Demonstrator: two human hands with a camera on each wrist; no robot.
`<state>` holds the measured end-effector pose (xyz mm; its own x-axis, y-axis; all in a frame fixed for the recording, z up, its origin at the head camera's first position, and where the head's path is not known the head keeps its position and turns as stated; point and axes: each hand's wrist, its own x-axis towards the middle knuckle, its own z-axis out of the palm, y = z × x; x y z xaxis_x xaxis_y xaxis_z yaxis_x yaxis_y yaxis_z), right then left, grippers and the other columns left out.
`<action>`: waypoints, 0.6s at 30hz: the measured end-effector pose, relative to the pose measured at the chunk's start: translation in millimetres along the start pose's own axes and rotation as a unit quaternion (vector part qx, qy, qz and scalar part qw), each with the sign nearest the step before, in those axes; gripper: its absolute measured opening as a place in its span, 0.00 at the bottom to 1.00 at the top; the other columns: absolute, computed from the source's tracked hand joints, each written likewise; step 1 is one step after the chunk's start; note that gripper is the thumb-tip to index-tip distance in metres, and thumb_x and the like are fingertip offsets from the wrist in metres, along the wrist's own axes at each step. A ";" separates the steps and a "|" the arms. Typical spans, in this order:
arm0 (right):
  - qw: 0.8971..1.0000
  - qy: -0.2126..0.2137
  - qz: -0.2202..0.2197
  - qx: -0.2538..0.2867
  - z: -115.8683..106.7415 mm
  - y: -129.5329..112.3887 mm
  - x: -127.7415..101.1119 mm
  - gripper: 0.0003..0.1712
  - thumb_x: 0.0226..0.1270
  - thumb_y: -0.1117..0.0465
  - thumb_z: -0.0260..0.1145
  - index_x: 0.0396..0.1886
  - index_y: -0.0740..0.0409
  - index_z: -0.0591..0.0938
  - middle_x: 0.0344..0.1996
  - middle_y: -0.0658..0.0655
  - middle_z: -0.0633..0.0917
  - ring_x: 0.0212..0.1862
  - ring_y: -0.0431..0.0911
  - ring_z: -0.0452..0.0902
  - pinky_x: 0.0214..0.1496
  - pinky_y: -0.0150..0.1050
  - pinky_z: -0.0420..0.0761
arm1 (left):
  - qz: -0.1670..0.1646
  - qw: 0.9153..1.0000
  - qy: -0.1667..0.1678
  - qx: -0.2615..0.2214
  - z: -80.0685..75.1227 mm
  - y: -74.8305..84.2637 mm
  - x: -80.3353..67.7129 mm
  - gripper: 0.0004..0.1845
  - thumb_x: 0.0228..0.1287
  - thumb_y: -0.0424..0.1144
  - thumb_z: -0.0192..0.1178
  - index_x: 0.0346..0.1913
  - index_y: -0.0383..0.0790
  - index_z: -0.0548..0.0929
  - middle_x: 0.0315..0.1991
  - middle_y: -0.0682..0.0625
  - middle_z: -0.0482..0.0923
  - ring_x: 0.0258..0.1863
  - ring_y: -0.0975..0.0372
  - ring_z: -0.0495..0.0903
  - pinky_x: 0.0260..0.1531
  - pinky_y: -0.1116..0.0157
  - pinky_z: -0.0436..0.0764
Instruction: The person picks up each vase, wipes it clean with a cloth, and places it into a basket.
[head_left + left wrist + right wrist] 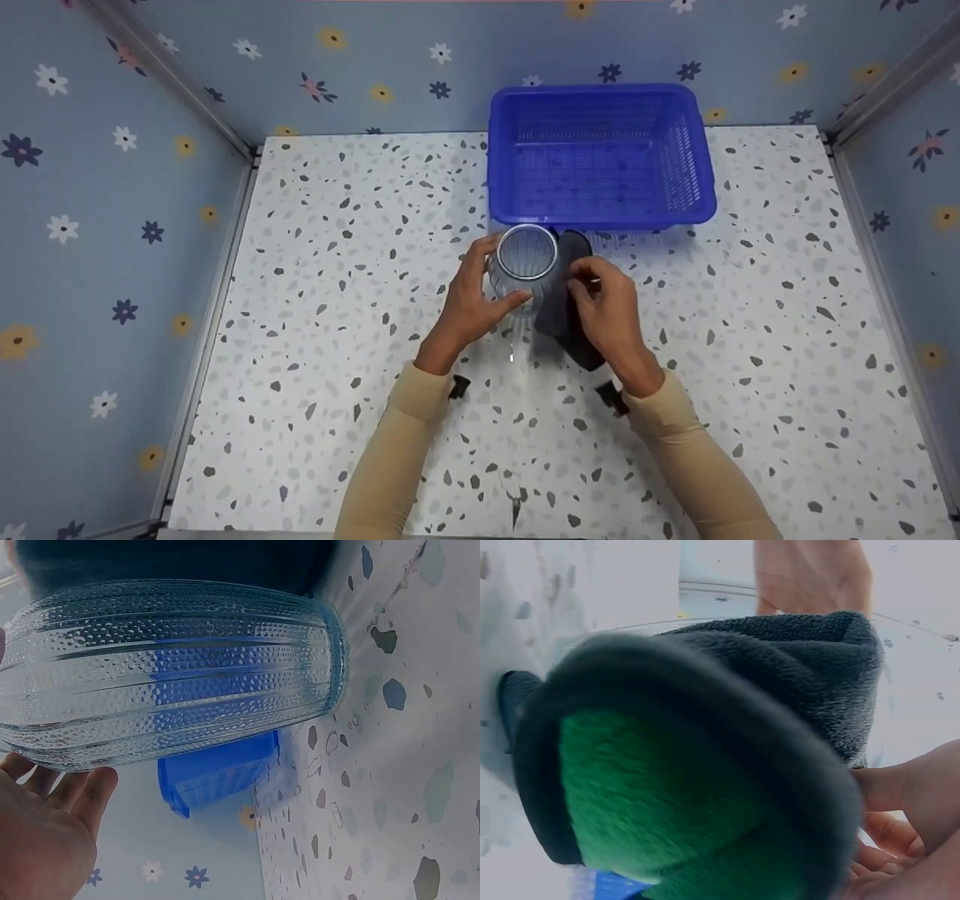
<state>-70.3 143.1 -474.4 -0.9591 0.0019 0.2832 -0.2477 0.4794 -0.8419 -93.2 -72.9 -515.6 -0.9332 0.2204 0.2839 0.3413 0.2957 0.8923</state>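
Ribbed glass cup (526, 264) just in front of the blue basket (600, 154), above the table (337, 247). Left hand (472, 296) wrapped round its side, right hand (607, 304) pinching a dark cloth (574, 251) against it. Probably rigid, breakable, slick (though the bumpy ribs help). Best held round the belly, not the rim. Cloth soft, light.

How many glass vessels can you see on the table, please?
1: a ribbed clear glass stands just in front of the blue basket, gripped by the left hand. The right hand holds a dark cloth beside it.
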 end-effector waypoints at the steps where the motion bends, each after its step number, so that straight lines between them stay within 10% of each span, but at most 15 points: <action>1: 1.000 0.002 -0.002 -0.001 -0.6 -3.1 1.0 0.06 0.68 0.78 0.68 0.42 0.71 0.85 0.38 0.65 0.88 0.42 0.54 0.86 0.45 0.46 0.85 | 0.000 1.000 0.000 -0.001 0.0 -0.2 0.2 0.44 0.58 0.44 0.80 0.72 0.34 0.69 0.75 0.43 0.69 0.73 0.51 0.70 0.64 0.52 0.79; 18: 0.999 -0.012 -0.012 -0.050 -2.8 -11.2 0.1 0.07 0.68 0.77 0.70 0.45 0.70 0.86 0.40 0.66 0.86 0.44 0.57 0.86 0.47 0.51 0.87 | 0.002 1.000 -0.004 0.016 0.7 -2.3 -1.1 0.43 0.60 0.46 0.79 0.73 0.37 0.68 0.75 0.43 0.68 0.73 0.55 0.70 0.63 0.51 0.79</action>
<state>-67.2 140.3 -463.6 -0.9566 -0.0316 0.2897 -0.2562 0.5649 -0.7844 -92.9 -73.2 -518.3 -0.9311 0.2289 0.2839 0.3480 0.3253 0.8793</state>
